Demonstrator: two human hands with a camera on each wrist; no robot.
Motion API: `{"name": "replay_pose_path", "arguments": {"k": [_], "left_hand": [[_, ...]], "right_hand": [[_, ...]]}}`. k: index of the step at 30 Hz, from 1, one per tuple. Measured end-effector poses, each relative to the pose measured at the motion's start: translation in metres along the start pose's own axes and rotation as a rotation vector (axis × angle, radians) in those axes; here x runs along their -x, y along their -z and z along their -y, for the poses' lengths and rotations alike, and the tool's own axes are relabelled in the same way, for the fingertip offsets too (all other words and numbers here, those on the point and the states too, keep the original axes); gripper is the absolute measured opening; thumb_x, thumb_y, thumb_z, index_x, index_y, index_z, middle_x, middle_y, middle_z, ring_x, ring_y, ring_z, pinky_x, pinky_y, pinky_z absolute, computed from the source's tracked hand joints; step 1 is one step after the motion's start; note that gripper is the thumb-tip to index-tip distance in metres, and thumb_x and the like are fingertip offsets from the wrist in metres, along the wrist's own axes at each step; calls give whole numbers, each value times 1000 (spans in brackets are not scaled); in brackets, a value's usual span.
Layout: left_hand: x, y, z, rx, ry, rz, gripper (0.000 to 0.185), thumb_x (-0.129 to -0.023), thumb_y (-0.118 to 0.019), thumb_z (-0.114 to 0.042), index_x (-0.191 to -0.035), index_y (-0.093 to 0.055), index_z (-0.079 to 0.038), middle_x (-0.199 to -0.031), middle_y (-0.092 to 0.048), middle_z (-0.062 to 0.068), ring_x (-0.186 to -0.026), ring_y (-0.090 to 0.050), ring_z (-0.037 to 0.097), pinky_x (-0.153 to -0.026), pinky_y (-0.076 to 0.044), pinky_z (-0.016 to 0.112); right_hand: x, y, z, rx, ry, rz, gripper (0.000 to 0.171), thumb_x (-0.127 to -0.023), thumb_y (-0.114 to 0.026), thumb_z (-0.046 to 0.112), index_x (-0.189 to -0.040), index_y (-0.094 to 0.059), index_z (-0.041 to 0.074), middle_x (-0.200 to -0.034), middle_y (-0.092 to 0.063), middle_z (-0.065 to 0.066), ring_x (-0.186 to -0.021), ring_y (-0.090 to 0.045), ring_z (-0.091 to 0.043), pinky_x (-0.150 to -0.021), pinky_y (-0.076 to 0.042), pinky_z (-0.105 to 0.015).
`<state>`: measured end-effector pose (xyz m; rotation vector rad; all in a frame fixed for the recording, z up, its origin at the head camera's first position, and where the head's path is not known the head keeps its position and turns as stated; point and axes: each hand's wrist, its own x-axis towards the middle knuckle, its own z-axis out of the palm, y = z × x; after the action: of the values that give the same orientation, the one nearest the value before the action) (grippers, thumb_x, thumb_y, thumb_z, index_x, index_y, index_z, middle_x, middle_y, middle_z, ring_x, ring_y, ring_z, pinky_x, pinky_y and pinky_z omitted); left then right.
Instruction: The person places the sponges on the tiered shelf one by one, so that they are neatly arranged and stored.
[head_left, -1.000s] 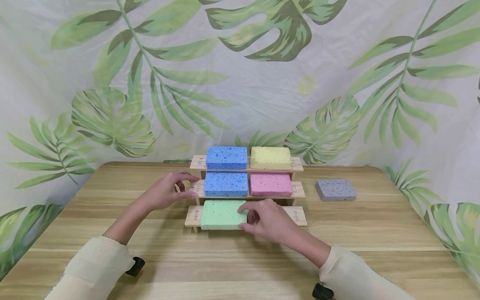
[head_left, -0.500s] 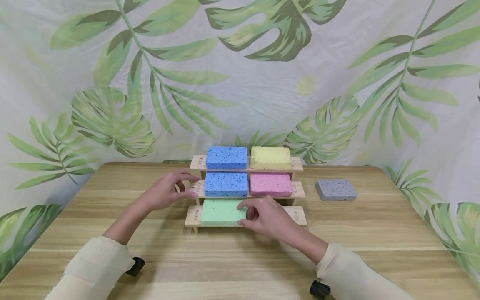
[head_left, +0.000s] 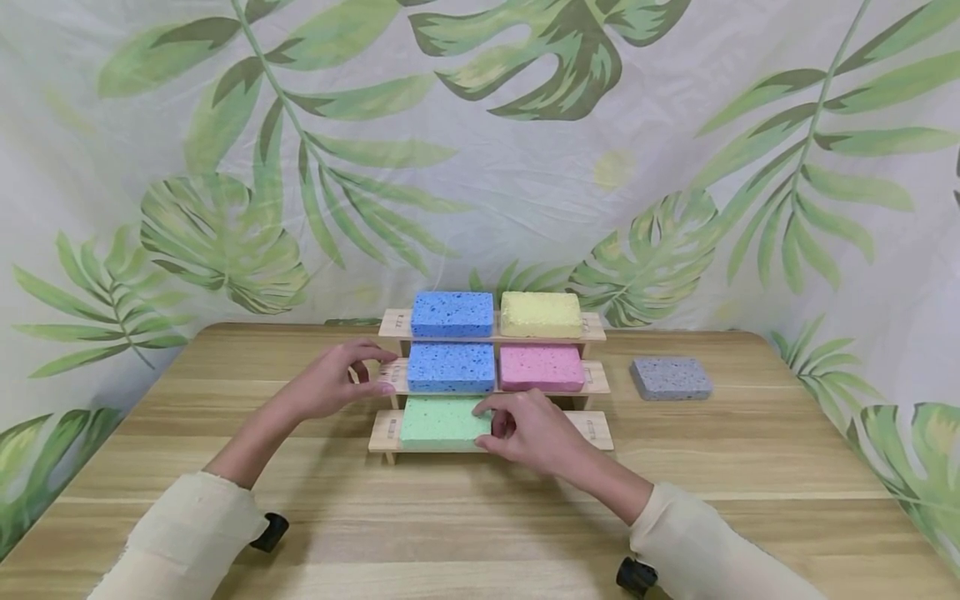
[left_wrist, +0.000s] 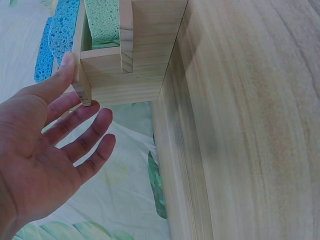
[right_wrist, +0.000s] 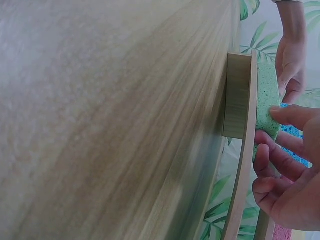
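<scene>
A three-step wooden rack (head_left: 594, 428) stands mid-table. Its top step carries a blue sponge (head_left: 452, 314) and a yellow sponge (head_left: 541, 314); the middle step has a second blue sponge (head_left: 451, 367) and a pink sponge (head_left: 542, 368). A green sponge (head_left: 438, 421) lies on the left half of the bottom step. My right hand (head_left: 536, 433) pinches its right end, thumb and fingers on the foam (right_wrist: 267, 100). My left hand (head_left: 330, 385) steadies the rack's left end with its thumb and straight fingers (left_wrist: 75, 135).
A grey sponge (head_left: 671, 378) lies flat on the wooden table (head_left: 480, 517), to the right of the rack. The right half of the bottom step is bare. A leaf-print cloth hangs behind and beside the table.
The green sponge has slid back onto the bottom step, no longer overhanging its front edge, with my right hand following. My left hand has stayed put.
</scene>
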<state>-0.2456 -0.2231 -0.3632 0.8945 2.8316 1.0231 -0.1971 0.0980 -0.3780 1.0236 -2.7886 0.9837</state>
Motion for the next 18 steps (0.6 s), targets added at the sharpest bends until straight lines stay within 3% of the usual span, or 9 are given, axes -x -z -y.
{"name": "replay_pose_path", "arguments": {"k": [18], "left_hand": [[0,0,-1,-5,4,-2,45,-93,-79,-20,-129,-68,5,-126,-67,20,-80,-65,14,-70,-55,30]], "right_hand": [[0,-3,0,-59,13,-21,25,-86,-84,11,-108,-76,1,-70,-64,7,-63,-54,1,-62,-51,-20]]}}
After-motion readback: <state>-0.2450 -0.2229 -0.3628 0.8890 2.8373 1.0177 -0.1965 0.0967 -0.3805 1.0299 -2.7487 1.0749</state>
